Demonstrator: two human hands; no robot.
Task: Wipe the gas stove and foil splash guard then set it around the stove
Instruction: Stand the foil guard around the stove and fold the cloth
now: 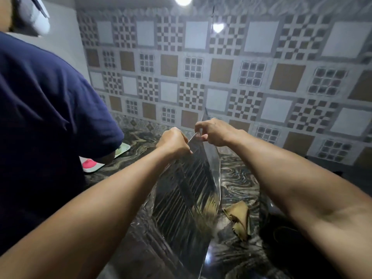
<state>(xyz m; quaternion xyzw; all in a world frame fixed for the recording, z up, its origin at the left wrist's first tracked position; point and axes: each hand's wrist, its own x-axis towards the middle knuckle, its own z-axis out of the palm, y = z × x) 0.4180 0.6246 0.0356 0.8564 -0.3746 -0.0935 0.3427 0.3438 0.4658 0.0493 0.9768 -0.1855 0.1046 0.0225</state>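
Note:
The shiny ribbed foil splash guard (187,190) stands on edge on the dark marbled counter (239,178), folded panels leaning together. My left hand (173,142) pinches its top edge from the left. My right hand (215,131) pinches the same top edge from the right, fingers curled round the foil. A crumpled yellow-brown cloth (239,217) lies on the counter just right of the guard's lower part. The gas stove shows only as a dark shape (281,238) under my right forearm.
Another person in a dark blue shirt (40,121) stands close at the left. Beside that person lie a white tray (122,149) and a pink and white item (90,165). A patterned tile wall (221,77) rises behind the counter.

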